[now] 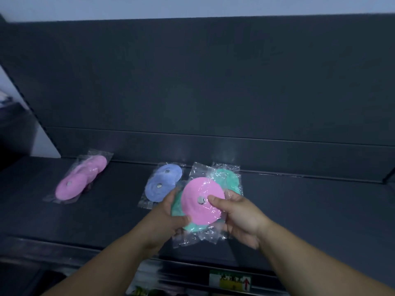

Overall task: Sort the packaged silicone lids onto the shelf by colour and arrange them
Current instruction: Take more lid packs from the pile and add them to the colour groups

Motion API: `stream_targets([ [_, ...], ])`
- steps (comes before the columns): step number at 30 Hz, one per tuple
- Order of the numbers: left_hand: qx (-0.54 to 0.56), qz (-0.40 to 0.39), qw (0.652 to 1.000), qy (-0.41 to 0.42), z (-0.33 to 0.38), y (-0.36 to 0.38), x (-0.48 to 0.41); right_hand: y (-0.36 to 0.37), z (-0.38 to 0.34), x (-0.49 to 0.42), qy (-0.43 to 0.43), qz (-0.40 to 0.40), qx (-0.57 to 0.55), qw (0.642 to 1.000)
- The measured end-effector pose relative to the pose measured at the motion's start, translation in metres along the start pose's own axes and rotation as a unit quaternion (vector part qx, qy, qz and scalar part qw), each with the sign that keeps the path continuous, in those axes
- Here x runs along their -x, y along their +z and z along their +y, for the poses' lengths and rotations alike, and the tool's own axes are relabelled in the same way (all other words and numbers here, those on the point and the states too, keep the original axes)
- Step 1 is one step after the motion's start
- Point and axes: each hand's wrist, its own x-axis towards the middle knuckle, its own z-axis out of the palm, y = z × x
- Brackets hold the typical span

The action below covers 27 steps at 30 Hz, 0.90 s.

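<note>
At the far left of the dark shelf (299, 199) lies the pink pile (81, 180). It is several pink silicone lids in clear bags, overlapping in a row that runs from the front left toward the back panel (213, 82). The nearest one shows a small metal disc at its middle. Well apart from it to the right, near the shelf's middle, lies the blue pile (163, 184), at least two bagged blue lids overlapping, each showing the same metal disc. Just beside the blue pile, and partly in front of its right edge, is the left hand (168, 212). Its fingers are curled under a bundle of bags and its thumb presses on the lower left rim of the pink lid (203, 199) that lies uppermost in the bundle. This pink lid, in a crinkled clear bag, faces up toward the camera and is held above the shelf between the two hands. Under and behind it are the green lids (228, 178). Green shows at its left edge by the left fingers, below its lower rim, and beyond its upper right rim. Whether the farthest green one is held or rests on the shelf I cannot tell. The right hand (239, 214) grips the pink lid from the right, thumb laid on its face just beside the metal disc, the other fingers curled behind the bag. Both bare forearms reach in from the lower edge. Below the shelf's front lip, toward the right, is a small label (229, 279) with a red arrow.
</note>
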Motion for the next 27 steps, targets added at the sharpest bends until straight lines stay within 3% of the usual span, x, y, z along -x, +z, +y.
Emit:
stream_targets([
  [11, -0.016, 0.097, 0.994, 0.037, 0.011, 0.028, 0.002, -0.015, 0.0, 0.008, 0.008, 0.026, 0.054, 0.998],
  [18, 0.111, 0.224, 0.968, 0.011, 0.001, 0.015, -0.016, -0.056, 0.023, 0.026, 0.021, 0.145, 0.078, 0.986],
  [23, 0.107, 0.239, 0.965, 0.019, -0.007, 0.022, -0.015, -0.065, 0.043, 0.031, 0.033, 0.167, 0.105, 0.98],
  [25, 0.088, 0.235, 0.968, 0.02, -0.008, 0.025, -0.012, -0.066, 0.047, 0.028, 0.016, 0.183, 0.15, 0.971],
  [27, 0.077, 0.237, 0.968, 0.023, -0.008, 0.026, -0.009, -0.068, 0.05, 0.025, -0.025, 0.201, 0.279, 0.939],
])
